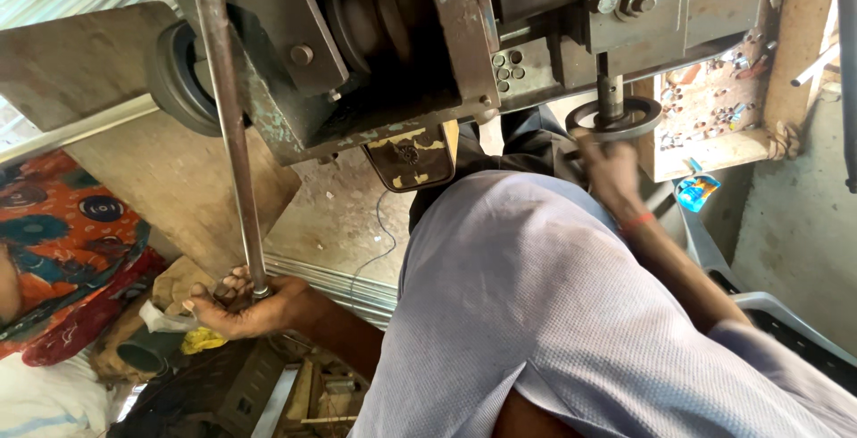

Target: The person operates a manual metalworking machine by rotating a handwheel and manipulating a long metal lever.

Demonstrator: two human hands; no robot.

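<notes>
One rod (228, 125), one handwheel (614, 118), one machine (446, 36). My left hand (254, 304) has its fingers clamped round the rod's lower end, the rod rising straight above them. My right hand (611, 170) sits just under the handwheel; its grip I cannot tell. Below my fingers: concrete floor (335, 215), a wooden board (161, 170) left.

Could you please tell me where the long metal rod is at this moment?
In the head view, the long metal rod runs down the left side, past the machine, with its lower end gripped in the left hand.
</notes>
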